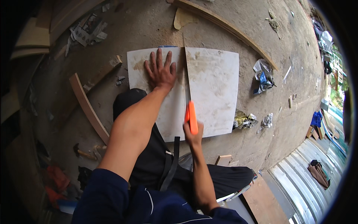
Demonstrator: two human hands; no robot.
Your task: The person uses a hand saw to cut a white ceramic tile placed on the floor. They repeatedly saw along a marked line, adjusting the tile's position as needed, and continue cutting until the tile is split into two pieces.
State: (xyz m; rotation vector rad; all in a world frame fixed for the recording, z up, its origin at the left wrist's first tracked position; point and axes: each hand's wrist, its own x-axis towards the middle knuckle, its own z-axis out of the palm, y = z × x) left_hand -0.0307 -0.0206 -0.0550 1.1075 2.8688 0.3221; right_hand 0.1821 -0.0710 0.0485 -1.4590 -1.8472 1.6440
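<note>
A white, dirt-smudged board [213, 86] lies in front of me. My left hand [161, 72] is pressed flat on its left part, fingers spread. My right hand [194, 133] is wrapped round the orange handle of a handsaw [192, 118] near the board's close edge. The narrow saw blade runs away from me along a straight line down the board, its tip reaching past the far edge. How deep the cut goes I cannot tell. My left knee, in black trousers, rests at the board's left edge.
Long wooden strips lie beyond the board [227, 28] and at the left [88, 106]. A hammer [85, 153] is on the ground at the lower left. Crumpled plastic litter [264, 76] lies to the right. Corrugated metal sheeting [298, 175] stands at the lower right.
</note>
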